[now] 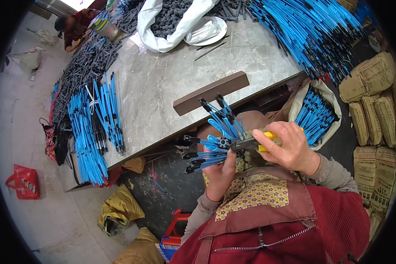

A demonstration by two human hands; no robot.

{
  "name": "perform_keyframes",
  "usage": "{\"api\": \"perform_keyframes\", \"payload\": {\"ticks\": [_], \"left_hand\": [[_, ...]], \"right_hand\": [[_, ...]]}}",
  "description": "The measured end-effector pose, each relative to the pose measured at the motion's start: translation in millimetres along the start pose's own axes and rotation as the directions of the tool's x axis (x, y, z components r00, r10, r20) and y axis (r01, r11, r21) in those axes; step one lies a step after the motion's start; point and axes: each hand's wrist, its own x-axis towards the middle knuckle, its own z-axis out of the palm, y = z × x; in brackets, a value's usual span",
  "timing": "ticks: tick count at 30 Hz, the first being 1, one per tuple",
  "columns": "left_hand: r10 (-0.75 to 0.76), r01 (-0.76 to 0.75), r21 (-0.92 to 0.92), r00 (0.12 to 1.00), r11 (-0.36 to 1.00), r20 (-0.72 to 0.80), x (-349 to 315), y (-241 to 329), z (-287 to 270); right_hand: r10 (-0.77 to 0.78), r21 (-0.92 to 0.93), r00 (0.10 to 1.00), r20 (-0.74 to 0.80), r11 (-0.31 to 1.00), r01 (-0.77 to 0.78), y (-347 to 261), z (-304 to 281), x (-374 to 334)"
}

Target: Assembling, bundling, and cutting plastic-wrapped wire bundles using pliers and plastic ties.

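My left hand (221, 175) is closed around a spread bundle of blue rods with black tips (222, 127), held above my lap. A round black hub (224, 143) sits where the rods come together. In my right hand (290, 146) are pliers with yellow handles (268, 135). Their dark jaws reach to the side of the hub, close to my left thumb. Whether the jaws grip a part there I cannot tell.
A brown bar (211, 93) lies near the edge of the stone-topped table (149, 105). Blue rod bundles (88, 127) and grey plastic parts (86, 61) cover its left. A white sack of rods (317, 115) stands right, beside stacked brown packages (374, 114). Another person (77, 27) works far left.
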Motion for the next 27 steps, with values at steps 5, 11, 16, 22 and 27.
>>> {"api": "perform_keyframes", "payload": {"ticks": [5,11,16,22,27], "left_hand": [[-0.004,0.006,-0.035,0.999,0.999,0.054,0.6,3.0,-5.6],[-0.036,0.037,-0.101,0.999,0.994,0.010,-0.2,6.4,-3.9],[0.072,-0.072,-0.009,0.995,0.997,-0.066,7.3,-7.2,1.6],[0.145,-0.151,-0.064,0.986,0.987,-0.084,7.4,-9.9,3.3],[0.181,-0.184,-0.061,0.981,0.981,-0.065,8.0,-9.8,1.0]], "right_hand": [[-0.117,-0.092,0.989,0.094,0.988,0.126,11.9,-9.2,1.8],[-0.132,-0.036,0.983,0.127,0.990,0.138,10.2,-13.1,12.5],[0.093,0.115,0.980,0.177,0.987,-0.114,-17.5,-4.8,5.9],[0.299,0.586,0.859,0.416,0.635,-0.504,-22.3,-12.3,7.2],[0.229,0.606,0.575,0.785,-0.094,-0.790,-13.5,-12.3,8.0]]}}
